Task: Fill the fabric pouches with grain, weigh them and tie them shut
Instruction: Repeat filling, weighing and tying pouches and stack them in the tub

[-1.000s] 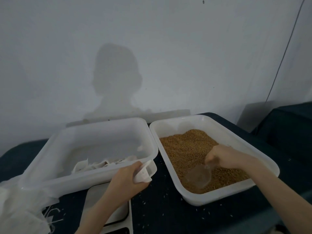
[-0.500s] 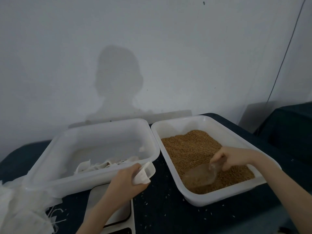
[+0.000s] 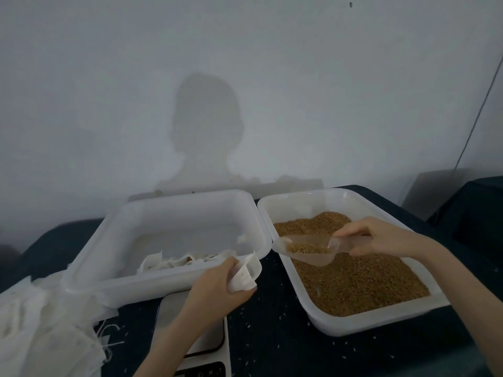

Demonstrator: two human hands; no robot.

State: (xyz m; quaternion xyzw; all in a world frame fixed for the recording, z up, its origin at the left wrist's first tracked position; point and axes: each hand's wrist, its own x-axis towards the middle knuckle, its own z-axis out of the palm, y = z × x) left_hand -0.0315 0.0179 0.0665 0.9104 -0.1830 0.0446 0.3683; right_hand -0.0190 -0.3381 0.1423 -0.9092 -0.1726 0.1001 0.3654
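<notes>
My right hand (image 3: 381, 236) has its fingers closed round the handle of the clear scoop (image 3: 307, 250), which hangs loaded over the near-left corner of the grain tray (image 3: 381, 321), its lip pointing toward my left. My left hand (image 3: 217, 289) pinches one white fabric pouch (image 3: 245, 273) between thumb and fingers, just above the scale (image 3: 196, 336) and touching the front rim of the other tray (image 3: 89, 281), where a few more pouches lie.

The worry, as I judge it, is the crossing: between the grain tray and the pouch is bare dark table (image 3: 272, 336), already flecked with stray grains, and a tilted scoop would add to them. The pouch mouth looks only partly open under my grip, so a fast pour may hit the folded edge and run down the outside. If grain lands on the scale plate, the weight reads wrong. The limp cloth could also sag shut mid-pour unless I spread it wider first
</notes>
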